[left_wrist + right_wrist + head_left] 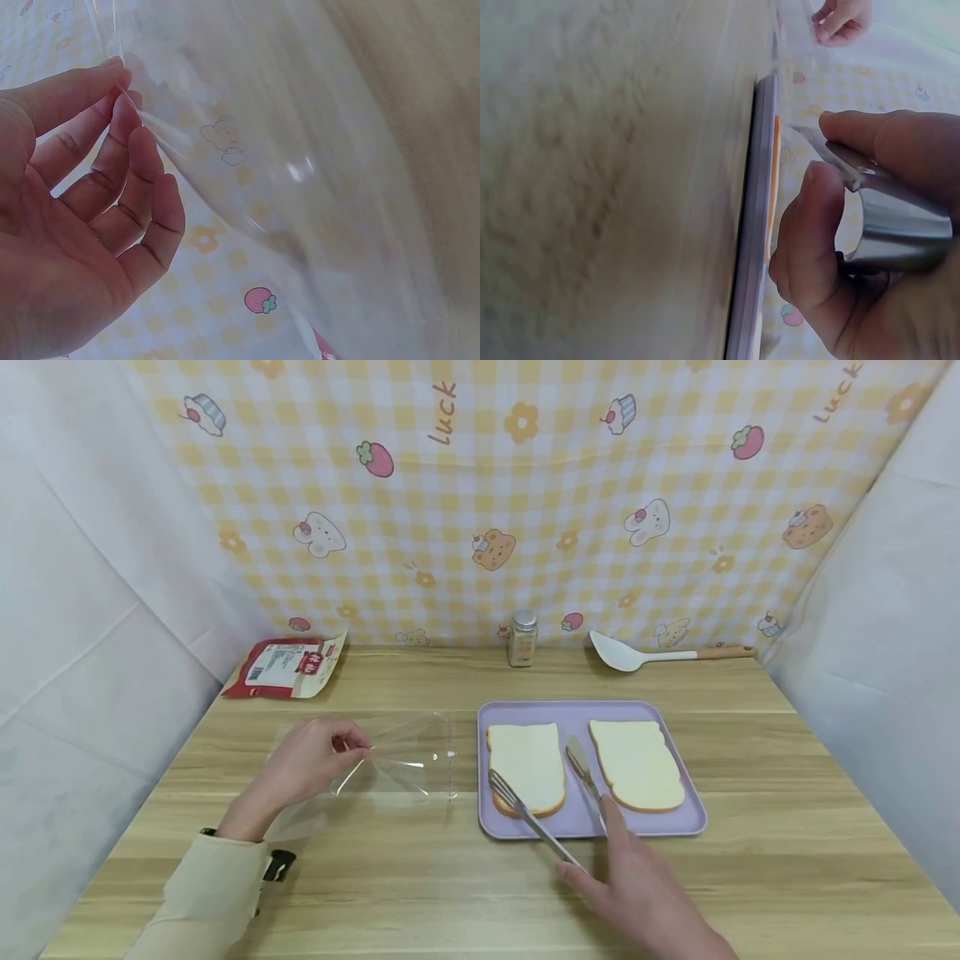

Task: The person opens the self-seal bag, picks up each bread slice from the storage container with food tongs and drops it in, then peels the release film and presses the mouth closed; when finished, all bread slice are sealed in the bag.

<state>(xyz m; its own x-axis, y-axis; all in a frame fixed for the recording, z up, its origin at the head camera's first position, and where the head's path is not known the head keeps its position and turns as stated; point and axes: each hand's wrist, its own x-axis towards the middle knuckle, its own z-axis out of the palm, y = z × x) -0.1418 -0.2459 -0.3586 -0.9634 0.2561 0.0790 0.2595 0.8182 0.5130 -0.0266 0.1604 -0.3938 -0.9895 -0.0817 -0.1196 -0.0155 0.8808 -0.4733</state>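
Clear plastic bag (408,772), just past the tray's (576,717) left edge, is pinched by the left hand (315,756). On my feed the right hand (637,881) grips spread tongs (543,835), one tip over the left of two bread slices (639,764) on the tray. I see packet (288,668), jar (522,642) and spatula (618,653) along the wooden desk's (420,893) back edge, before checked cloth (450,485).
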